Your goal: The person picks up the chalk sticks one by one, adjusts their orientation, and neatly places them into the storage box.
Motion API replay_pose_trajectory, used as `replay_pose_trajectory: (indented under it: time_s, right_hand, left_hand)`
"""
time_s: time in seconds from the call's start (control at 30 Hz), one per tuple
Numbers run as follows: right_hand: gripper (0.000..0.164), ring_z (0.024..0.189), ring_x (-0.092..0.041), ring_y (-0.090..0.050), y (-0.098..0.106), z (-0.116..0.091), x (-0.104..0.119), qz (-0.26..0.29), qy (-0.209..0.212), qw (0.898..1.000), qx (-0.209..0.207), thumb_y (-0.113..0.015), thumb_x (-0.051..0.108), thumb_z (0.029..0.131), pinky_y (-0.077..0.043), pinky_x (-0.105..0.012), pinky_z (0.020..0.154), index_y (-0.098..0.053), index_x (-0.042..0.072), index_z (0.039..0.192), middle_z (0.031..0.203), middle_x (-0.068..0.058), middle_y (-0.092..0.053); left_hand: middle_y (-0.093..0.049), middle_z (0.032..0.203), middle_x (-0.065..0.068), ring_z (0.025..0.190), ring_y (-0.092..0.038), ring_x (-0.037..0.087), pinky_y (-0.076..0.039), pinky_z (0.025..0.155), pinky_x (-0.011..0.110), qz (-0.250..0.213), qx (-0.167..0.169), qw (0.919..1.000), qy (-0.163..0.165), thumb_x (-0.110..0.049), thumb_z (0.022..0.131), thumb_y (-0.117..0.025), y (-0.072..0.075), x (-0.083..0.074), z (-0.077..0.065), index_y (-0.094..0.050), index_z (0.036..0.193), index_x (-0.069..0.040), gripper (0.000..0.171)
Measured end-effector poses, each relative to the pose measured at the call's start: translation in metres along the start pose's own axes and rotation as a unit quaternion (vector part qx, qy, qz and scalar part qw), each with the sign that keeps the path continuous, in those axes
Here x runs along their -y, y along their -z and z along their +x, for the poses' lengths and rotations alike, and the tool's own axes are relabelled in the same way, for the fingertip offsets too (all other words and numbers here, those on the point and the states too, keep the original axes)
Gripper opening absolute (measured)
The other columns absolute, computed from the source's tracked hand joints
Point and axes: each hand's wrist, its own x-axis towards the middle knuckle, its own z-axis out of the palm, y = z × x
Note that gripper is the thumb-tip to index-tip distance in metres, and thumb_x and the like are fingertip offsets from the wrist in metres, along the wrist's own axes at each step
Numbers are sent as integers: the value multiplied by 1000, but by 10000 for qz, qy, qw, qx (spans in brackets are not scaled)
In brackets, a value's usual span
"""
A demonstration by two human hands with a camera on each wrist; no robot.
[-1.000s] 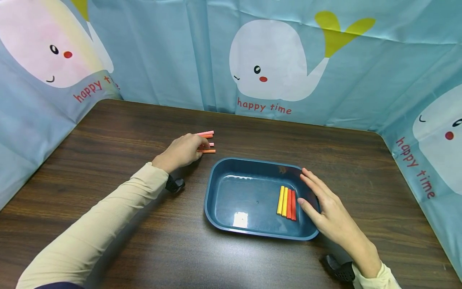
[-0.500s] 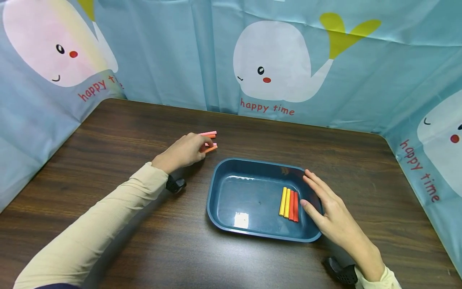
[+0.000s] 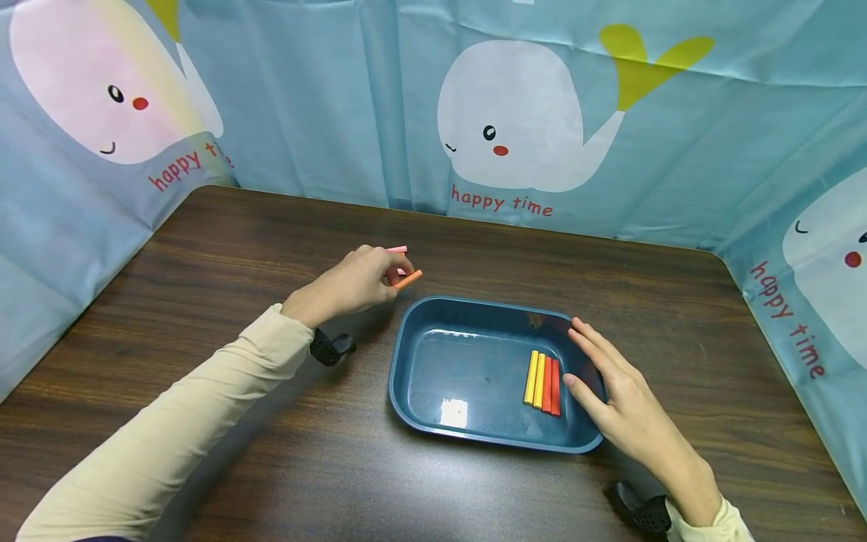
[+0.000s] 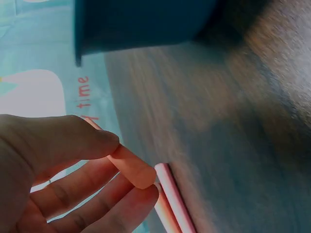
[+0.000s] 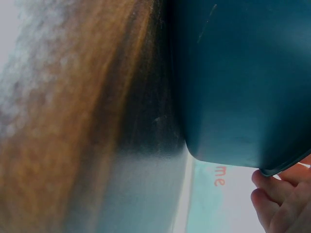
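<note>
Thumb and fingers of my left hand pinch an orange chalk stick, raised and tilted near the blue tray's far left corner. Behind those fingers lie pink chalk and more orange chalk, partly hidden in the head view; the left wrist view shows a pink stick beside an orange one. My right hand rests at the right rim of the blue tray, fingers extended, thumb over the inside. Two yellow chalk sticks and two red ones lie side by side in the tray's right part.
The dark wooden table carries everything. A light blue curtain printed with whales encloses its back and sides. Black wrist-worn devices sit below both hands, at the cream sleeves.
My left hand has pinched the orange chalk stick, tilted it and lifted it slightly rightward from the others. The right hand stays at the tray's rim. The head view has shifted slightly.
</note>
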Motion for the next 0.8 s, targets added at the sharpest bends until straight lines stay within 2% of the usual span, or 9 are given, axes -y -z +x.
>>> replay_pose_trajectory:
  time_s: [0.2,0.3,0.43,0.53,0.67,0.73,0.8]
  right_hand:
    - [65,144,-17,-38,0,1,1,50,153,9999,-63,-71,8,89,-18,1,108,-43,5,148,158,-8,-38]
    - [65,144,-13,-37,0,1,1,70,175,9998,-75,-71,7,89,-18,0,108,-44,5,148,158,-8,-38]
    - [66,145,-13,-36,0,0,0,62,109,9999,-60,-71,8,89,-17,0,109,-43,5,148,158,-7,-38]
    - [66,145,-16,-37,0,0,0,57,107,9999,-62,-71,8,89,-17,0,109,-43,4,148,158,-7,-38]
    - [66,145,-16,-36,0,0,-1,74,103,9999,-49,-71,8,89,-17,0,109,-43,4,148,159,-7,-37]
    - [66,145,-16,-36,0,0,-1,59,88,9999,-39,-71,8,89,-17,0,109,-43,5,149,159,-6,-37]
    - [66,145,-17,-37,0,0,0,43,69,10000,-31,-71,9,90,-17,0,108,-43,5,149,159,-7,-37]
  left_hand:
    - [-71,92,8,102,-67,24,-50,73,30,-335,-47,9994,-102,3,86,-65,6,-7,-4,-71,114,-4,30]
    - [-70,89,7,96,-66,22,-50,70,28,-530,-4,9985,-132,4,86,-64,9,-11,-6,-71,114,-5,31]
    - [-69,89,6,78,-64,18,-51,65,26,-819,102,9966,-36,6,85,-63,13,-18,-9,-69,118,-6,35]
    - [-69,89,7,75,-67,17,-53,64,25,-1020,176,9946,-16,7,85,-63,15,-23,-10,-68,119,-4,36]
    - [-70,86,8,70,-68,20,-47,59,23,-1256,304,9916,3,5,85,-63,16,-32,-10,-68,118,-5,35]
    - [-71,85,6,70,-67,19,-45,59,24,-1252,333,9916,-1,4,84,-65,16,-36,-10,-69,116,-7,35]
    - [-72,85,3,74,-66,17,-41,65,26,-1132,332,9930,13,0,83,-67,16,-40,-10,-71,115,-10,33]
